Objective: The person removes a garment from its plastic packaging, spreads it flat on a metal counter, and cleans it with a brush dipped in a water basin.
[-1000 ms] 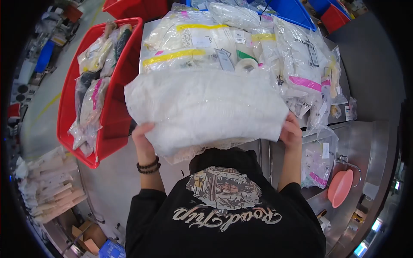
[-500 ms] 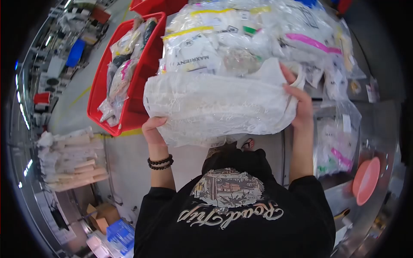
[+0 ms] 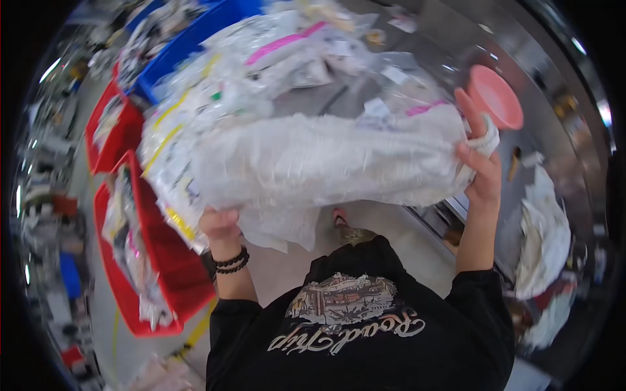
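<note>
A long white folded garment (image 3: 326, 163), slightly blurred, is stretched level between my two hands. My left hand (image 3: 220, 225) is closed on its lower left edge. At the other end my right hand (image 3: 481, 169) grips the gathered cloth, where a loop of fabric shows by the fingers. A thin pale sheet (image 3: 280, 225) hangs below the garment on the left side. Just behind the cloth lie clear plastic bags (image 3: 241, 72) of packed goods, some with yellow or pink strips.
Two red bins (image 3: 186, 280) with bagged items stand at left, and a blue bin (image 3: 186, 49) is behind them. A pink basin (image 3: 497, 98) sits on the metal table (image 3: 450, 39) at right. White cloth (image 3: 544, 234) lies nearer on that side.
My view has swung to the right, so the bins and bags appear further left and the pink basin is nearer. The garment has moved along in both hands and looks more bunched together.
</note>
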